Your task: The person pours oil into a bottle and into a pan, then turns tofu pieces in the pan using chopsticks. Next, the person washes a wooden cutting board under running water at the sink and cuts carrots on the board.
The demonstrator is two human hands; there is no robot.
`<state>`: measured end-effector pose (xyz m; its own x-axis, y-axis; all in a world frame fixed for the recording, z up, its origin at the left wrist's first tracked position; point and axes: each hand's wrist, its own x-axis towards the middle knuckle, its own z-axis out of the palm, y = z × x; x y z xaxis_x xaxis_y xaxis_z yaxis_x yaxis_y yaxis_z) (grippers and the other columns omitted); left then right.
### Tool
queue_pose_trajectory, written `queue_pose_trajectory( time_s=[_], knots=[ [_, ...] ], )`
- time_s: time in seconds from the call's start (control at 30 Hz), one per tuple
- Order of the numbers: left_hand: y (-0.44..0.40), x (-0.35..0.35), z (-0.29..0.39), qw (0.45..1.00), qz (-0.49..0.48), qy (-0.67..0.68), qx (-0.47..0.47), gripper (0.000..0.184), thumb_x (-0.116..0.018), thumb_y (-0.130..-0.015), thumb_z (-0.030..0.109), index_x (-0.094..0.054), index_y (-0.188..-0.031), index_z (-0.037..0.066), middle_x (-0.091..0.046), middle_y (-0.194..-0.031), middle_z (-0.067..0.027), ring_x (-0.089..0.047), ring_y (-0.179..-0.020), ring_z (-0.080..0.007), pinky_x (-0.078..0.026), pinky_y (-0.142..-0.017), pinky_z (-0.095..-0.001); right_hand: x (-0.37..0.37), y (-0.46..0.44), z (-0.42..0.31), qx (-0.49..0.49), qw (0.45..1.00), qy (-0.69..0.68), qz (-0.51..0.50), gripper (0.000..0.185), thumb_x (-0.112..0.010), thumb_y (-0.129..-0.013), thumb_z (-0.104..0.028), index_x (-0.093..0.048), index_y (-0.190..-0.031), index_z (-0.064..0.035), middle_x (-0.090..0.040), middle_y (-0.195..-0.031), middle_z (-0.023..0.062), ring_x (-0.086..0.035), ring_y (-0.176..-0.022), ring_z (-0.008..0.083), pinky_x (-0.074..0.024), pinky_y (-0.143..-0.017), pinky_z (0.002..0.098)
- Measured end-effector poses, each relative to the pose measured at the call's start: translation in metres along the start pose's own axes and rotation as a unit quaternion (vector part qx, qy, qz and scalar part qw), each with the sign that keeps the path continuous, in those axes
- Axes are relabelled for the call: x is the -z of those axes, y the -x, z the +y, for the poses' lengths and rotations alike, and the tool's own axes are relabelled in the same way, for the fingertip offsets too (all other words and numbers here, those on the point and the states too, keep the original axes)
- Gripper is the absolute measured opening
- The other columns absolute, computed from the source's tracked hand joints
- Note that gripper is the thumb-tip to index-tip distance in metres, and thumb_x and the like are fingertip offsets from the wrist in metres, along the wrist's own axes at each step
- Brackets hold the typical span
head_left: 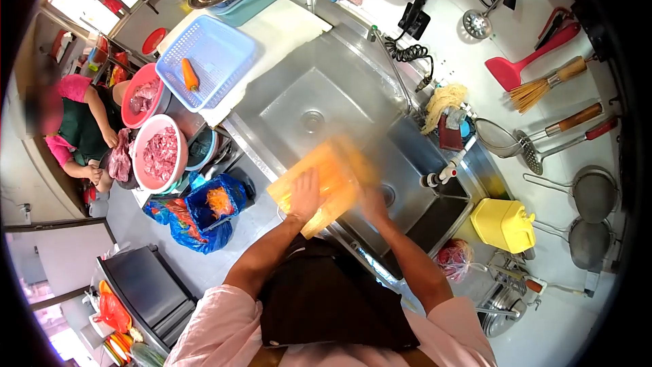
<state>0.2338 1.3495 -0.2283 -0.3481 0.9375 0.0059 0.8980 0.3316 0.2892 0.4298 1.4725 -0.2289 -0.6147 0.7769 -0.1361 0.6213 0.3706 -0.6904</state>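
A yellow-orange slab (pixel 320 175), which looks like a cutting board, is tilted over the near edge of the steel sink (pixel 285 95). Across its near-left face lies my left hand (pixel 305 196), fingers along the surface, holding it. My right hand (pixel 372 205) is at the slab's right side, above the right basin. Motion smears its fingers and that end of the slab, so whether they grip anything does not show.
Left of the sink, a blue basket (pixel 207 61) holds a carrot (pixel 189 75). Pink tubs of meat (pixel 161 153) stand beside a seated person (pixel 85 115). A blue-bagged bin (pixel 216 204) is on the floor. A yellow jug (pixel 501 224) and hanging utensils (pixel 543 75) are at right.
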Motion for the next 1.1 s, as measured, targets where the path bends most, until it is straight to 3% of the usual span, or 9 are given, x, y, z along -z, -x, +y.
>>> queue_pose_trajectory(
  time_s=[0.1,0.2,0.3,0.4,0.5,0.8,0.9,1.1],
  knots=[
    [-0.013,-0.009,0.005,1.000,0.007,0.006,-0.017,0.097,-0.071,-0.081,0.048,-0.026,-0.151,-0.003,-0.039,-0.143,-0.0204,-0.040,-0.125,-0.0378,-0.032,-0.107,-0.0476,-0.001,-0.007,-0.002,-0.060,0.997,-0.037,-0.016,0.053,-0.042,-0.102,-0.047,-0.068,-0.093,-0.0017,-0.067,-0.087,0.0267,-0.063,-0.084,0.0480,-0.0494,-0.074,0.0540],
    [-0.015,-0.006,0.008,1.000,-0.004,0.000,-0.023,0.096,-0.069,-0.083,0.049,-0.025,-0.151,-0.003,-0.039,-0.143,-0.0200,-0.040,-0.125,-0.0370,-0.032,-0.107,-0.0471,-0.001,-0.011,0.006,-0.021,0.998,-0.062,-0.009,0.056,-0.041,-0.102,-0.049,-0.069,-0.093,-0.0009,-0.067,-0.085,0.0270,-0.064,-0.084,0.0479,-0.0496,-0.074,0.0537],
    [-0.012,-0.006,0.007,1.000,-0.012,-0.014,-0.015,0.097,-0.067,-0.083,0.050,-0.025,-0.152,-0.003,-0.038,-0.144,-0.0187,-0.040,-0.126,-0.0356,-0.031,-0.108,-0.0467,0.015,-0.011,-0.012,-0.127,0.987,-0.046,-0.086,0.057,-0.041,-0.102,-0.049,-0.068,-0.093,0.0001,-0.067,-0.086,0.0270,-0.063,-0.083,0.0480,-0.0493,-0.073,0.0531],
    [-0.011,-0.011,0.005,0.999,-0.011,-0.034,-0.008,0.097,-0.066,-0.084,0.052,-0.024,-0.152,-0.003,-0.038,-0.146,-0.0174,-0.038,-0.129,-0.0340,-0.030,-0.109,-0.0460,0.020,-0.003,-0.032,-0.059,0.998,-0.014,-0.004,0.058,-0.041,-0.102,-0.049,-0.068,-0.092,0.0009,-0.067,-0.086,0.0267,-0.063,-0.082,0.0486,-0.0491,-0.073,0.0529],
    [-0.010,-0.015,0.002,0.999,-0.011,-0.036,-0.017,0.096,-0.065,-0.085,0.053,-0.025,-0.151,-0.004,-0.037,-0.147,-0.0164,-0.038,-0.130,-0.0329,-0.029,-0.110,-0.0451,0.038,0.002,-0.067,-0.068,0.997,-0.020,-0.012,0.058,-0.040,-0.102,-0.049,-0.068,-0.093,0.0007,-0.067,-0.087,0.0266,-0.062,-0.082,0.0492,-0.0487,-0.073,0.0533],
    [-0.007,-0.028,-0.003,0.997,0.023,-0.075,-0.020,0.096,-0.068,-0.081,0.052,-0.029,-0.151,-0.002,-0.041,-0.144,-0.0149,-0.037,-0.131,-0.0324,-0.029,-0.111,-0.0457,0.048,0.007,-0.086,-0.114,0.989,0.062,-0.073,0.062,-0.036,-0.103,-0.050,-0.068,-0.092,0.0018,-0.067,-0.090,0.0293,-0.062,-0.086,0.0503,-0.0477,-0.077,0.0554],
    [-0.008,-0.024,-0.003,0.997,0.002,-0.076,-0.016,0.096,-0.068,-0.080,0.052,-0.030,-0.151,0.000,-0.042,-0.144,-0.0141,-0.038,-0.131,-0.0324,-0.030,-0.111,-0.0460,0.056,0.000,-0.084,-0.157,0.976,0.064,-0.137,0.064,-0.036,-0.103,-0.051,-0.069,-0.091,0.0027,-0.067,-0.091,0.0300,-0.062,-0.089,0.0504,-0.0480,-0.079,0.0556],
    [-0.012,0.006,0.006,1.000,0.016,0.003,-0.006,0.094,-0.068,-0.080,0.049,-0.030,-0.151,0.001,-0.042,-0.144,-0.0136,-0.039,-0.129,-0.0328,-0.031,-0.110,-0.0468,0.051,-0.021,-0.097,-0.221,0.958,0.094,-0.155,0.066,-0.035,-0.102,-0.053,-0.069,-0.093,0.0032,-0.067,-0.091,0.0298,-0.063,-0.087,0.0496,-0.0489,-0.078,0.0552]
  ],
)
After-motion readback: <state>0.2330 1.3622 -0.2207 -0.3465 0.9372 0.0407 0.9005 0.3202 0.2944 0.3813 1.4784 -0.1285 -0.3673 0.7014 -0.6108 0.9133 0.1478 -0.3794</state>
